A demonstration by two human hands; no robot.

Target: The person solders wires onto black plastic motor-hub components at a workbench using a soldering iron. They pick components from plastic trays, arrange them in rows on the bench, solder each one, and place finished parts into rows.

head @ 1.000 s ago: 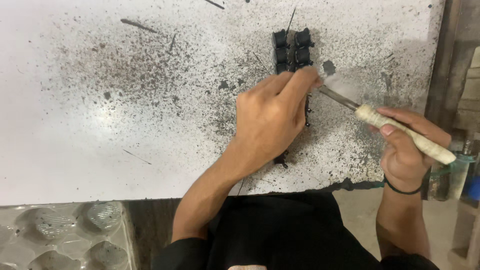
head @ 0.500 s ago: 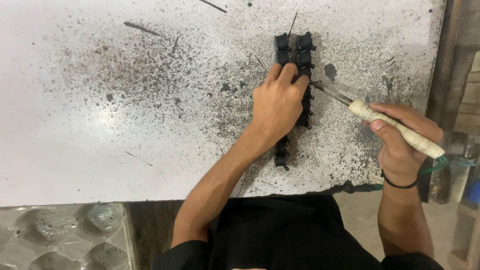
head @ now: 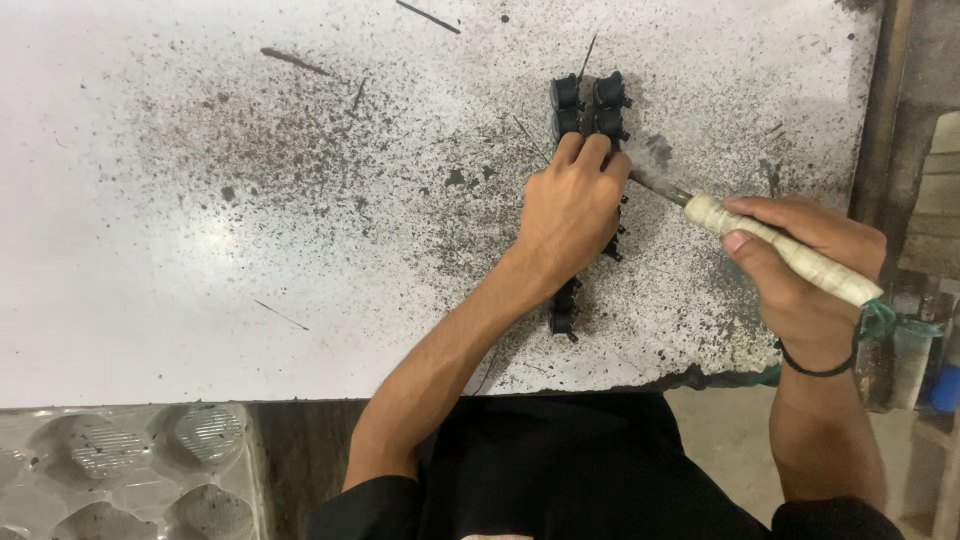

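Counts: two hands in view, the left hand [head: 572, 215] and the right hand [head: 810, 275]. One tool [head: 760, 240] with a pale wrapped handle and a thin metal blade. One strip of black moulded parts [head: 585, 110], laid in two side-by-side rows; four pieces showed clear above the left hand, a few more poked out below it, the rest were covered, so no full total. One white table [head: 200, 250] speckled with black flecks. One clear plastic tray [head: 130, 470]; about five round pockets showed. One dark wristband [head: 815, 368].
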